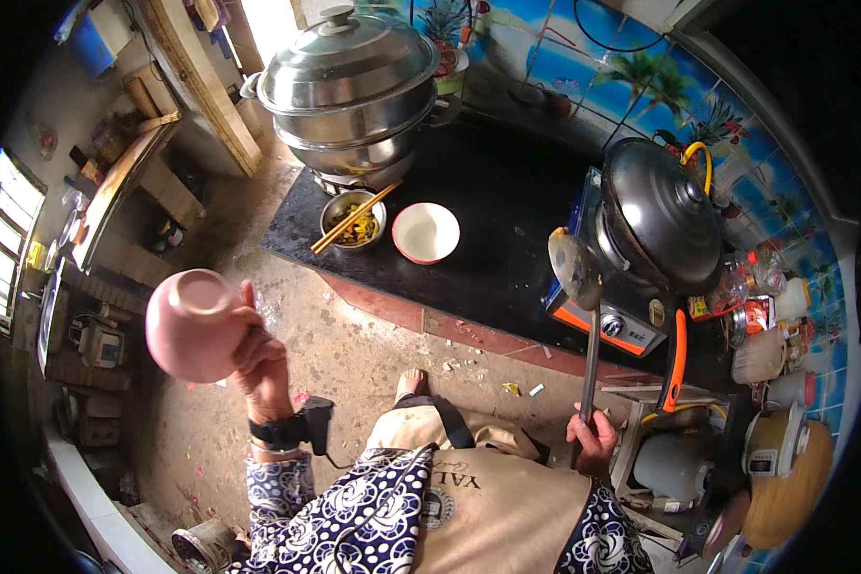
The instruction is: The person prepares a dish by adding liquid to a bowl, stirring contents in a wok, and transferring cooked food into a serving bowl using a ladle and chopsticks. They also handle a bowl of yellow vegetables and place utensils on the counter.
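Note:
My left hand (262, 366) grips a pink bowl (194, 330) at its side. The bowl is tipped so that its foot ring faces me, and its inside is hidden. My right hand (593, 439) is closed around the handle of a metal ladle (574, 269), whose soiled head rises in front of the gas stove (603, 326). On the black countertop (502, 201) stands a white bowl with a red rim (425, 233). Beside it, a metal bowl of chopped yellow-green food (359, 231) has wooden chopsticks (355, 217) laid across it.
A tall lidded steamer pot (348, 86) stands at the counter's far left. On the stove sits a lidded wok (660, 215), its orange handle (677, 362) jutting past the counter edge. Jars and bottles (760, 344) crowd the right wall. Scraps litter the floor (330, 344).

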`<action>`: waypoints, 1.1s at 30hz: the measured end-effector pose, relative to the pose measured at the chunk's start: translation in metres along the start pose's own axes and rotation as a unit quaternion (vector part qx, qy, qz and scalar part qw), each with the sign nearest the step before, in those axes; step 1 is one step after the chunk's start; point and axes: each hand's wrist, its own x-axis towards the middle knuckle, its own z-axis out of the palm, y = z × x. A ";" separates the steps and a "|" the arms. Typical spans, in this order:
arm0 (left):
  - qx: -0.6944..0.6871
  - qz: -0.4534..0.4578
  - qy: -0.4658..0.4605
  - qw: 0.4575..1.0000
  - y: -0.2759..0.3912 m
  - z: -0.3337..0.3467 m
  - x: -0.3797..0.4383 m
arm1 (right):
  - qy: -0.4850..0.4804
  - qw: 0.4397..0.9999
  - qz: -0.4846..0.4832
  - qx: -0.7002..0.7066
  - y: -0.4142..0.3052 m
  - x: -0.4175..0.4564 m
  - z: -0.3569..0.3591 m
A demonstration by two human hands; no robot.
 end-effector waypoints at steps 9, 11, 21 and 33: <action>0.184 -0.095 0.079 0.975 -0.026 -0.053 0.020 | -0.013 1.000 -0.004 0.010 -0.015 0.017 0.016; 0.362 -0.051 0.202 0.908 -0.049 -0.082 0.027 | 0.012 0.999 -0.030 0.000 -0.003 0.016 0.014; 0.519 -0.326 0.199 0.765 -0.209 -0.172 0.104 | 0.165 0.982 0.080 -0.038 -0.009 -0.001 0.020; 0.541 -0.133 0.390 0.733 -0.241 -0.277 0.162 | 0.195 0.952 0.038 -0.233 -0.005 0.008 0.050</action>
